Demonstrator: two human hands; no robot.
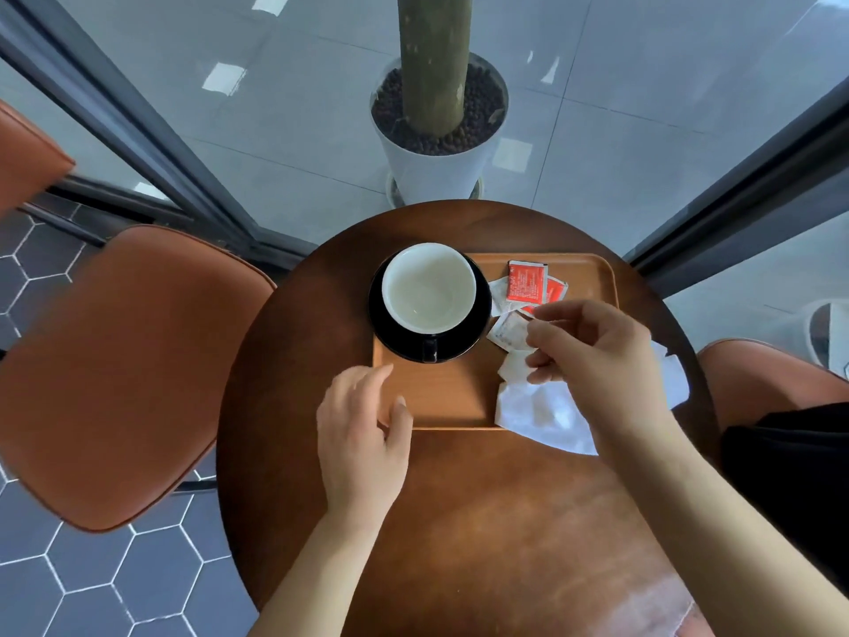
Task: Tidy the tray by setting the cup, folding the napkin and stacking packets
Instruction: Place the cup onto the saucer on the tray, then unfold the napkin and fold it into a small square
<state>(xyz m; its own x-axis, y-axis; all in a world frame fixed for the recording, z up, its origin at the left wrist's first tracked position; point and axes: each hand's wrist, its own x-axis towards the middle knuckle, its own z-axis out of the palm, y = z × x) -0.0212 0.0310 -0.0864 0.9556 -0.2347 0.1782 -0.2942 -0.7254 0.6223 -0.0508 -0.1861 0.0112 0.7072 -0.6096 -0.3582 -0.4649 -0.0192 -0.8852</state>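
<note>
Three jobs make up this tidy, and judging by how things lie, only one looks settled. The cup (429, 287) stands upright on its black saucer (381, 324) at the far left of the tray (441, 397), handle toward the person, so the setting step appears done. The packets (526, 280) are not yet stacked: red and white ones lie fanned and overlapping at the far right of the tray, just beside the saucer. The napkin (537, 406) is unfolded and crumpled over the tray's near right corner, spilling onto the tabletop (482, 521). The right hand (597, 351) hovers over the packets with its fingers curled, thumb and forefinger tips meeting at the edge of a white packet (505, 331); whether that grip actually has hold of it I cannot tell. The left hand (363, 448) sits at the tray's near left corner, its grip slack and empty, fingers loosely bent and the thumb at the rim. Gathering the packets seems the step in hand, with the napkin fold left after it.
</note>
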